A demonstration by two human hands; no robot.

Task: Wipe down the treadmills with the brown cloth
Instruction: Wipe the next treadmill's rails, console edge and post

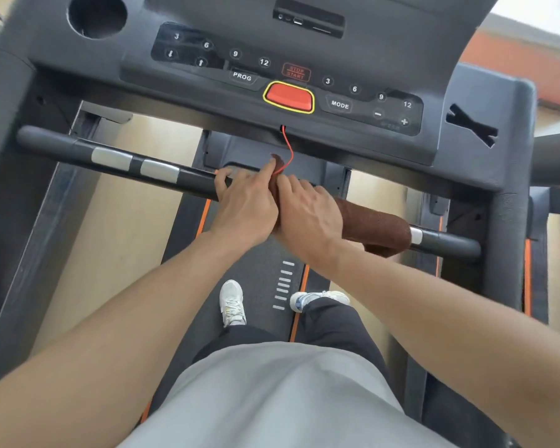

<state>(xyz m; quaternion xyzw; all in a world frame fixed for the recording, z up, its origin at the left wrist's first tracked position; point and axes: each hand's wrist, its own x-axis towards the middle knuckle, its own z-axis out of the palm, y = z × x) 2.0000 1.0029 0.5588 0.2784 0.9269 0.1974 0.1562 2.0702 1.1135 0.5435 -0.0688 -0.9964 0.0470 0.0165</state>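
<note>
I've got both hands, left hand (244, 205) & right hand (307, 211), clamped round brown cloth (375, 229) on handlebar (117, 158), mid-wipe; next I'd slide it along.

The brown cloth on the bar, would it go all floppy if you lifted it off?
Probably floppy: the brown cloth wraps snugly round the handlebar, following its curve. It looks like fuzzy towelling, so likely light and not slippery. The right hand presses it against the bar; let go, its hanging edge might slide off.
</note>
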